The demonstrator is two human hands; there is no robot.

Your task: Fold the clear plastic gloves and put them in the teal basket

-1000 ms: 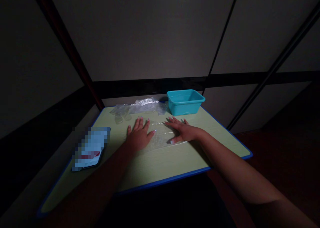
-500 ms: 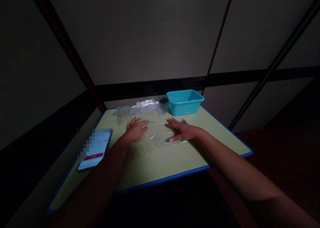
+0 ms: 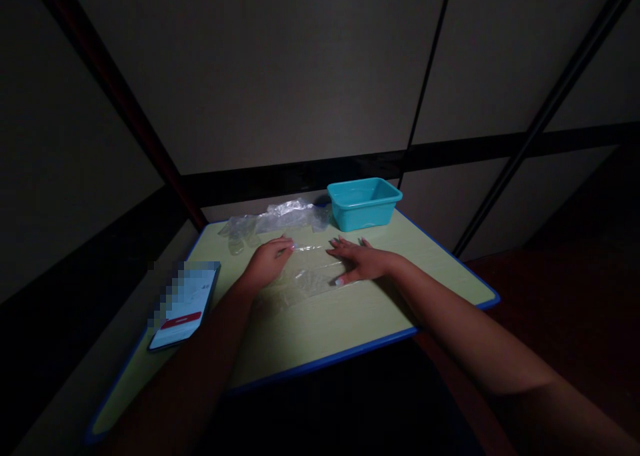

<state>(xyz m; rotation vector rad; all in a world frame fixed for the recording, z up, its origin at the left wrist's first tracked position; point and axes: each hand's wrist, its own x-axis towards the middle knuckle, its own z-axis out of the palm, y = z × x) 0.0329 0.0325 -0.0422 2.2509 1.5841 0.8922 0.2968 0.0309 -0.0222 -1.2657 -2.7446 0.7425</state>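
- Clear plastic sheet (image 3: 307, 277): thin, transparent film lying flat on the table just below the middle of the frame, long side running left to right (edges hard to trace in the dim light). Surface shows light creases and glare.
- Its left part lies under curled fingers, its right part under a flat palm.
- Far edge points toward the upper middle of the frame; near edge faces the lower middle.
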